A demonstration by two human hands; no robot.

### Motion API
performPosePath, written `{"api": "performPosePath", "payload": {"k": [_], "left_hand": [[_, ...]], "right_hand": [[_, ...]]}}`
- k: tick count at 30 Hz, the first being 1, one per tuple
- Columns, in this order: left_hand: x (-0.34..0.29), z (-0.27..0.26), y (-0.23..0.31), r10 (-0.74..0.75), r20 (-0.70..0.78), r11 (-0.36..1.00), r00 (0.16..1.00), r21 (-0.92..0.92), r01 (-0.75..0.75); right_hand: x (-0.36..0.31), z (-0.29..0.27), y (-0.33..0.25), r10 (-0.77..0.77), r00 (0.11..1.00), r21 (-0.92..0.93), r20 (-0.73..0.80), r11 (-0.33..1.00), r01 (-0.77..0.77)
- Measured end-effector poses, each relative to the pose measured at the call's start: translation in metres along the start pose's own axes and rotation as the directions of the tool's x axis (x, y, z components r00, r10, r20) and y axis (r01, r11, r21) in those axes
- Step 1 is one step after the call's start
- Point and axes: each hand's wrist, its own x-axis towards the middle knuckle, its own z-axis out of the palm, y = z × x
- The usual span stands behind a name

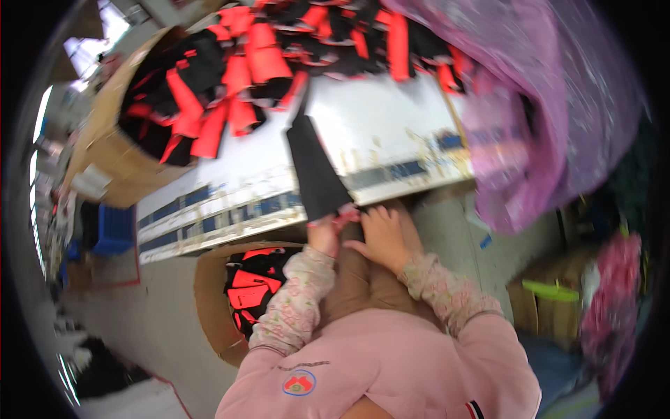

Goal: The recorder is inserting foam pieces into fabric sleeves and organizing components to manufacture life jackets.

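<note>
A long black fabric piece (314,167) with a bit of red at its near end hangs over the front edge of the white table (377,112). My left hand (324,237) is closed on the red-trimmed near end, just below the table edge. Close beside it, my right hand (384,236) lies over my lap with its fingers stretched out, the thumb toward the left hand. The right fingertips are near the piece's corner; whether they touch it is hard to tell.
Black and red fabric pieces (262,59) heap along the table's far side and in a cardboard box (105,146) at left. Another open box (209,300) with similar pieces stands by my left arm. Purple plastic sheeting (530,133) drapes over the right end; a carton (544,307) sits below.
</note>
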Motion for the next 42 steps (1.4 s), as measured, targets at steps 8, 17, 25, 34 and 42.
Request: {"api": "performPosePath", "payload": {"k": [8,17,25,34,42], "left_hand": [[-0.004,0.019,0.035,-0.142,-0.009,0.989,0.990,-0.042,0.141],[-0.005,0.034,0.051,-0.144,0.085,0.986,0.986,-0.077,0.151],[-0.015,0.065,0.050,-0.121,0.152,0.992,0.981,-0.014,0.125],[-0.021,0.050,-0.018,0.060,-0.001,0.952,0.998,0.300,-0.057],[-0.014,0.016,-0.056,0.050,-0.013,0.975,0.999,0.216,-0.046]], "right_hand": [[-0.049,-0.057,-0.004,-0.039,0.999,0.139,-0.036,0.989,0.043],[-0.057,-0.200,-0.030,-0.346,0.922,0.146,-0.176,0.917,0.372],[-0.032,-0.150,-0.051,-0.473,0.870,-0.311,-0.141,0.855,0.415],[0.031,-0.032,0.004,-0.394,0.919,-0.273,0.027,0.881,0.386],[0.026,-0.008,-0.002,-0.267,0.958,0.025,0.103,0.964,0.266]]}}
